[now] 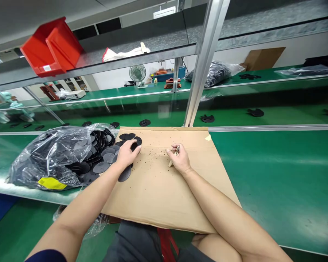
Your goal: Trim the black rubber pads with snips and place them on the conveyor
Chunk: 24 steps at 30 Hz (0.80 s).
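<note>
left hand point(127, 154) at several discs point(108, 158) | right hand point(182, 160): one tool point(177, 149) | one cardboard sheet point(158, 198)

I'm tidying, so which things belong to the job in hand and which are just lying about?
Likely in use: black discs at the left hand; small tool in the right hand; cardboard sheet.

Seemingly lying about: red bin; white cloth; fan.

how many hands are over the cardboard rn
2: the left hand at the black discs by the left edge of the cardboard, and the right hand holding a small metallic tool near its middle. No others show there.
</note>
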Available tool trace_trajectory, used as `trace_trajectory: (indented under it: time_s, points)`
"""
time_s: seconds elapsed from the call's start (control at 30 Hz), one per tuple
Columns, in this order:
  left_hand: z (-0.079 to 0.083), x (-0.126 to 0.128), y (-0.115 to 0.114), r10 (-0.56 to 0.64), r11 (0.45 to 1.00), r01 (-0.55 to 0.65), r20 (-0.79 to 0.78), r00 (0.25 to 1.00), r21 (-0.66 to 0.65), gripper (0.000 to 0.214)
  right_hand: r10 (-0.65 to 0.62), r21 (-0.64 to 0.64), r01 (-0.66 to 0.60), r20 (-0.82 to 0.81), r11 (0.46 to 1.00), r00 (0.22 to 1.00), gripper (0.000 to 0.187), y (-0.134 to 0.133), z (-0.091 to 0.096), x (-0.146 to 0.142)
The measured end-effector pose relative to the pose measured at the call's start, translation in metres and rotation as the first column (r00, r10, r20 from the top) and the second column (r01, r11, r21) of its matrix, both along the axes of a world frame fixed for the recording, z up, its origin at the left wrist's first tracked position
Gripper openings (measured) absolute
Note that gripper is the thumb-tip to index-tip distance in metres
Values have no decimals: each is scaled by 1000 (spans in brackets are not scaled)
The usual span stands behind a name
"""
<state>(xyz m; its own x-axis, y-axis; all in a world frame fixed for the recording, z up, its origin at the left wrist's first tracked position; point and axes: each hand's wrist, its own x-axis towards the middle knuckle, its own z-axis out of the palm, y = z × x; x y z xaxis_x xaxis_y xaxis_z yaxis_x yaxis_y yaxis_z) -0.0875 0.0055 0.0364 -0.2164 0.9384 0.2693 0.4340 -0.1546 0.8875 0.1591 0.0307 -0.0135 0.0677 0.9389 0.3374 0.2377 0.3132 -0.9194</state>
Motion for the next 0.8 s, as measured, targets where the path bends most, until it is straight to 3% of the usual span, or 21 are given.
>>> trace_trajectory:
  time_s: [0.03,0.07,0.13,0.2,0.3,0.43,0.57,0.63,0.7,0.8]
  points:
    - [2,9,1,24,999,-14,219,975,-48,42,2,0,-2,7,1000,1000,38,0,0,0]
    - [3,18,2,41,994,9,439,898,-111,43,2,-3,-2,17,1000,1000,39,0,0,0]
    - [3,36,5,51,970,152,764,643,-192,44,-1,-10,2,37,1000,999,39,1,-1,1]
    - [-2,50,5,47,935,299,903,427,-190,42,-7,-7,7,43,1000,999,38,1,-2,2]
    - [-13,64,2,43,912,379,957,288,-156,38,-2,12,2,-4,1000,1000,33,0,-3,2]
    - [-26,74,-4,-24,895,433,960,278,-103,40,-91,36,95,-106,995,990,23,1,-5,3]
    - [-31,84,-8,-66,912,392,901,430,-120,43,-320,72,329,-112,942,941,19,18,-4,20]
    - [-32,89,-10,-70,925,357,864,498,-130,45,-414,111,413,-11,904,910,15,36,2,40]
    - [-33,93,-12,-80,932,339,842,533,-126,46,-496,173,468,189,866,847,9,60,12,65]
    - [-35,95,-14,-86,940,322,830,551,-115,47,-556,223,533,552,816,621,9,100,31,103]
